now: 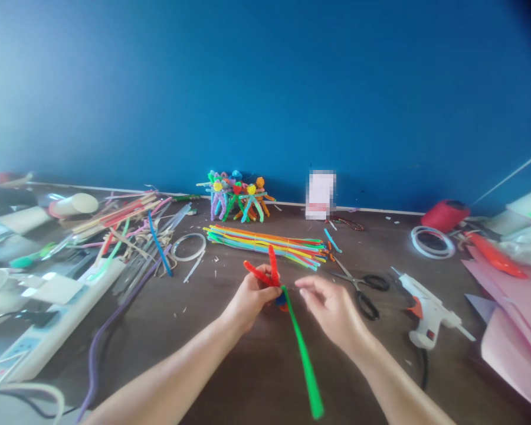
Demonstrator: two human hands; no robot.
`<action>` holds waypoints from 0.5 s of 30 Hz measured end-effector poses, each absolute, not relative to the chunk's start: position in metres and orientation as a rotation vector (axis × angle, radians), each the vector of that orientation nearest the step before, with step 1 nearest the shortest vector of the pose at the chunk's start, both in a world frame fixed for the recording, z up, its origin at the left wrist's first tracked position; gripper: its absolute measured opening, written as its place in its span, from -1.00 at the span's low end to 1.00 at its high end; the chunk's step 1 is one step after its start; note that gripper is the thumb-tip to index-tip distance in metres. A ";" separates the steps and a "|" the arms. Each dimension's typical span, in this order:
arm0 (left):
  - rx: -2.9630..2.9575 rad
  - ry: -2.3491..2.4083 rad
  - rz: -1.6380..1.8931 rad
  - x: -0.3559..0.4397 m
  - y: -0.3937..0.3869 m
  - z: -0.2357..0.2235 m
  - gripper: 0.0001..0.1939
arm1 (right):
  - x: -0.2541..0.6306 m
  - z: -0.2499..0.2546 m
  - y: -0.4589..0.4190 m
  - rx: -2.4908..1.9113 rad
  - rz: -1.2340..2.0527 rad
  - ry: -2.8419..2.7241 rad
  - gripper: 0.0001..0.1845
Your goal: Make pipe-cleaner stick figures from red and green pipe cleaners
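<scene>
My left hand pinches a small pipe-cleaner figure whose two red legs stick up past the fingers. A blue part of it shows below the thumb, partly hidden. From there a long green pipe cleaner runs down toward me, its near end loose. My right hand hovers just right of the green strand, its fingers curled with thumb and forefinger apart; I see nothing in it. Beyond both hands lies a bundle of coloured pipe cleaners. Several finished pipe-cleaner figures stand against the wall.
Right of my right hand lie black-handled scissors and a white glue gun. Farther right are a tape roll, a red spool and pink sheets. A power strip and loose sticks crowd the left.
</scene>
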State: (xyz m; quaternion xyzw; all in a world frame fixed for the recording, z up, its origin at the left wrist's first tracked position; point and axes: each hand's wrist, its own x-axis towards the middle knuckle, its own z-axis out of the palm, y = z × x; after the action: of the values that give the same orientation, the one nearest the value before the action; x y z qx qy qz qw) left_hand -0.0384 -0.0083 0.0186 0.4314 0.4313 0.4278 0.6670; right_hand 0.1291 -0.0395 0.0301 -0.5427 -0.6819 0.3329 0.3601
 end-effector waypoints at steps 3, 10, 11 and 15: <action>0.916 0.964 0.950 -0.039 -0.008 0.017 -0.78 | 0.131 0.028 -0.037 -1.358 0.499 -1.865 -0.79; 0.874 0.944 0.858 -0.040 -0.009 0.015 -0.79 | 0.125 0.035 -0.041 -1.242 0.232 -2.179 -0.80; 0.891 0.935 0.848 -0.040 -0.009 0.015 -0.80 | 0.125 0.036 -0.041 -1.240 0.221 -2.191 -0.81; 0.899 0.914 0.838 -0.040 -0.010 0.017 -0.77 | 0.125 0.036 -0.041 -1.244 0.183 -2.224 -0.84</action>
State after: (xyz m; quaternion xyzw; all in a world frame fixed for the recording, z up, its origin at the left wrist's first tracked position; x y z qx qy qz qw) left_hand -0.0405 -0.0098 0.0174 0.4069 0.4137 0.3791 0.7208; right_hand 0.1248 -0.0409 0.0360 -0.4661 -0.8333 0.0687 0.2892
